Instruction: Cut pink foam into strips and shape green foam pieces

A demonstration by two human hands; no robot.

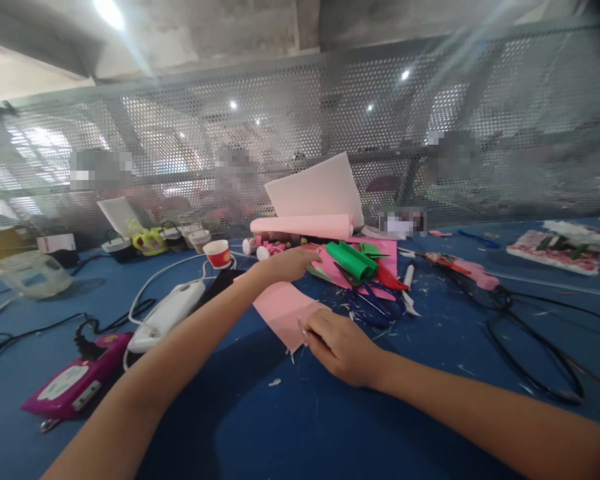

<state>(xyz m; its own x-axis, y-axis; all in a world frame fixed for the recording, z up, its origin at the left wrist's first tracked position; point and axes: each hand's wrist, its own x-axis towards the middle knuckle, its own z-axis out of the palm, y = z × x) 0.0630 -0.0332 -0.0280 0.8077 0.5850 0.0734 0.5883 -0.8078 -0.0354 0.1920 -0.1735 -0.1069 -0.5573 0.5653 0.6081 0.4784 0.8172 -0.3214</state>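
A light pink sheet point(277, 310) lies on the blue table in front of me. My right hand point(347, 343) pinches its near right edge between thumb and fingers. Stretched forward beyond the sheet, my left hand point(295, 264) reaches to the edge of a pile of craft material, its fingers extended and partly hidden. Beside those fingertips are a green roll point(350, 261) and a darker pink sheet point(387, 252). Blue-handled scissors point(377, 305) and a red piece point(392, 279) lie just right of them. A pink roll point(300, 225) rests behind the pile.
On the left are a white power strip point(173, 312), a magenta power strip point(75, 380), a paper cup point(218, 255) and a clear plastic container point(33, 275). A pink glue gun point(473, 272) with a looping cable lies right. A perforated metal partition point(300, 107) stands behind.
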